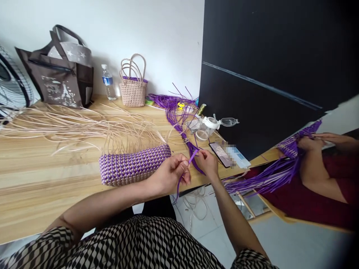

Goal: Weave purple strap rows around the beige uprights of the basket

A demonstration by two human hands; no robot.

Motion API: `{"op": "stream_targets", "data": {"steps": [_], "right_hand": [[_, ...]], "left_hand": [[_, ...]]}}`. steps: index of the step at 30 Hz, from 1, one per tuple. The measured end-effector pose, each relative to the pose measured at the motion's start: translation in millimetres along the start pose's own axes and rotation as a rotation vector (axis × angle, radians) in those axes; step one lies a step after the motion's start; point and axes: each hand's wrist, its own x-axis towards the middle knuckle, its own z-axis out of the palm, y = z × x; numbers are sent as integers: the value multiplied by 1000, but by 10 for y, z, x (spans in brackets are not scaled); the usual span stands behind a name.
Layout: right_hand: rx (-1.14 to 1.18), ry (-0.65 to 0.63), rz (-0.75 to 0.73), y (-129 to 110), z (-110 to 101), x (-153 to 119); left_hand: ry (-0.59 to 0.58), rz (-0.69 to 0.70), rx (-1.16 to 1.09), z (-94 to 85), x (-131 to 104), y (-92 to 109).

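Observation:
A purple weaving strip point(193, 157) runs between my two hands above the table's front edge. My left hand point(172, 173) pinches it between thumb and fingers, and its loose end hangs below. At the strip's upper end, my right hand point(206, 161) is closed with its fingertips on it. Just left of my left hand lies a purple and beige woven basket point(134, 162) on its side, long beige strands point(84, 125) fanning out from its far edge. Behind my hands, a bundle of purple strips point(175, 119) stretches back towards the wall.
A small finished woven bag point(134, 91), a water bottle point(108, 83) and a dark tote bag point(61, 74) stand along the wall. To the right are a clear lidded cup point(206, 129), a phone point(220, 154) and a black partition point(269, 74). Beyond it, a co-worker's hands point(311, 142) hold purple weaving.

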Motion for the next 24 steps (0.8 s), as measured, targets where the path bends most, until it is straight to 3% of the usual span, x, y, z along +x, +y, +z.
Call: {"op": "stream_targets", "data": {"steps": [2, 5, 11, 17, 20, 24], "right_hand": [[-133, -34, -2, 125, -23, 262], [-181, -126, -62, 128, 40, 502], [-313, -205, -179, -15, 258, 458], [-422, -213, -85, 101, 28, 708], [-476, -166, -68, 85, -13, 789], [-477, -220, -98, -74, 181, 668]], "left_hand": [[-34, -54, -58, 59, 40, -17], [-64, -88, -125, 66, 16, -86], [-117, -117, -93, -45, -161, -55], [-193, -153, -150, -63, -231, 85], [-171, -169, -215, -68, -201, 86], [-79, -163, -285, -137, -144, 139]]}}
